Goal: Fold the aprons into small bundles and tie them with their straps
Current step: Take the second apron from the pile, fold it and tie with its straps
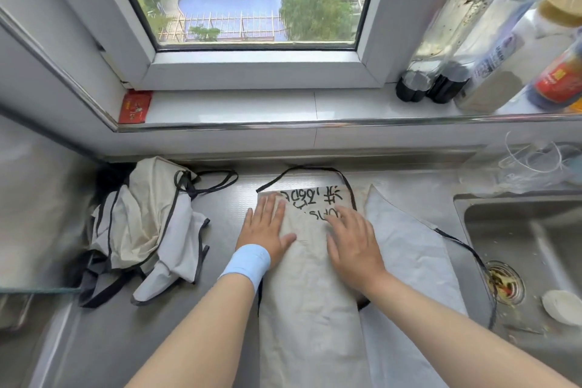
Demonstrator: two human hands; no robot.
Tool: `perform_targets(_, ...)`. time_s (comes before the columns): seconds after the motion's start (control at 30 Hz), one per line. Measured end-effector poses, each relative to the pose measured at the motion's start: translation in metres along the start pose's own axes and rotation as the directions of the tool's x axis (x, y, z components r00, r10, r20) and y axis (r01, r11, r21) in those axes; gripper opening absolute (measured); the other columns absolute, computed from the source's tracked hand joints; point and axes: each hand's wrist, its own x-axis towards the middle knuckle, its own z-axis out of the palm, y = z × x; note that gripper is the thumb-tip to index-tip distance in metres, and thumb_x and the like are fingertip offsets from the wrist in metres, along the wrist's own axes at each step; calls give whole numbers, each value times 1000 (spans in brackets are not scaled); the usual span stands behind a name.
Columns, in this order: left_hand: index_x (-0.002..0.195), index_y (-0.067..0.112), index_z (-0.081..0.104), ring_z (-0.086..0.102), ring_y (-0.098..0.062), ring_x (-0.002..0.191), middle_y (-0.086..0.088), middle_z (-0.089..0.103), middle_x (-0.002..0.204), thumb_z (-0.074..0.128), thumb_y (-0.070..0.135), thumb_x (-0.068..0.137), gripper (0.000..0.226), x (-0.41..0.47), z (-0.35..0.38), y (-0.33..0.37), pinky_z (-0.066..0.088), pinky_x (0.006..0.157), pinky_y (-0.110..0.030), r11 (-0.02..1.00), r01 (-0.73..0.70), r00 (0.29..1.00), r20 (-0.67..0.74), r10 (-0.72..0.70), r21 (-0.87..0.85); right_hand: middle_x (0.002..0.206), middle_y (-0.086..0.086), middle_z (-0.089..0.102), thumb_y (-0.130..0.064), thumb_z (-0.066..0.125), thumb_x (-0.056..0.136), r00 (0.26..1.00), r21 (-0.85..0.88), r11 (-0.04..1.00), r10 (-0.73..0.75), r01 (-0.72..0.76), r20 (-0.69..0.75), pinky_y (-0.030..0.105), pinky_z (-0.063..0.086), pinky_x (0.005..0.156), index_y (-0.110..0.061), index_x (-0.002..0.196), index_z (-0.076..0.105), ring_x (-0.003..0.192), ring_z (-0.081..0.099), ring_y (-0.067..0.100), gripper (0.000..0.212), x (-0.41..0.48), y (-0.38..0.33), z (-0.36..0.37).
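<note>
A beige apron (310, 302) with black printed lettering lies flat on the steel counter, folded lengthwise into a long strip. Its pale underside (406, 249) shows at the right. My left hand (266, 228) lies flat on the strip's upper left, fingers straight. My right hand (352, 239) presses flat on the upper right, over part of the lettering. The black neck loop (310, 169) arcs beyond the top edge. A black waist strap (472, 253) trails right, over the sink's rim. A crumpled heap of other aprons (148, 230) with black trim sits at the left.
A steel sink (535, 249) with a drain and a small white dish (562, 306) lies at the right. Bottles (466, 41) crowd the window sill's right end. A red card (134, 106) rests at the sill's left end. A clear bag (535, 164) sits behind the sink.
</note>
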Motion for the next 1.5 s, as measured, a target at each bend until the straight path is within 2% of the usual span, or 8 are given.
perform_targets(0.2,151,25,-15,-24,-21,145,-1,-26,158,28,59,95,78,5,-19,-29,-9,116,-47,980,179,983,13,-181,81,163,5,-21,-57,31,96,894,-82,996,2,39,448,45,-12,121,-25,158,-3,150,-21,22,77,11,-17,12)
perform_targets(0.4,122,18,57,46,-28,120,-9,52,135,34,47,84,53,-47,3,5,37,96,-43,988,142,932,-329,-154,-61,163,5,-21,-54,25,96,920,-108,993,-3,50,392,51,-6,121,-27,158,-2,150,-22,19,73,14,-25,15)
perform_targets(0.53,154,21,6,-8,-30,148,-7,-4,162,9,70,80,89,-63,35,4,-11,115,-45,994,114,986,-126,-113,-2,165,4,-14,-53,21,92,959,-105,994,14,16,282,48,-7,121,-27,159,6,150,-18,18,73,-14,-15,11)
perform_targets(0.63,151,25,-16,-26,-26,144,-3,-27,157,5,73,81,88,-50,30,-9,-16,116,-46,995,91,994,-66,-88,40,166,3,-7,-50,28,94,968,-112,992,-28,57,250,46,-3,120,-27,158,11,152,-8,21,71,-43,-2,2)
perform_targets(0.87,145,24,30,20,-24,142,-3,22,156,41,39,95,53,-83,6,47,19,113,-37,1000,-15,972,-233,10,-22,165,3,-15,-39,35,102,906,-134,958,283,-252,315,48,-4,122,-25,157,8,151,-17,22,63,-92,20,-30)
perform_targets(1.0,127,24,51,44,-26,122,-2,45,135,52,32,86,42,-128,28,105,37,95,-37,979,-197,956,-228,181,-48,164,3,-19,-47,37,100,874,-171,963,261,-207,411,47,-4,122,-26,158,7,150,-19,21,68,-136,27,-45)
perform_targets(1.3,151,34,4,-12,-29,146,-3,-7,160,44,62,85,82,-171,74,144,-3,115,-57,991,-121,989,90,115,63,164,3,0,-61,70,70,747,-87,813,566,-575,350,54,26,112,-35,150,27,150,0,27,94,-194,28,-70)
perform_targets(1.5,150,38,6,-11,-27,147,2,-6,160,51,62,79,87,-174,67,145,0,117,-54,986,-157,980,133,149,50,139,7,39,-45,77,70,659,59,679,683,-732,316,39,43,96,-24,151,13,131,43,31,105,-203,32,-78)
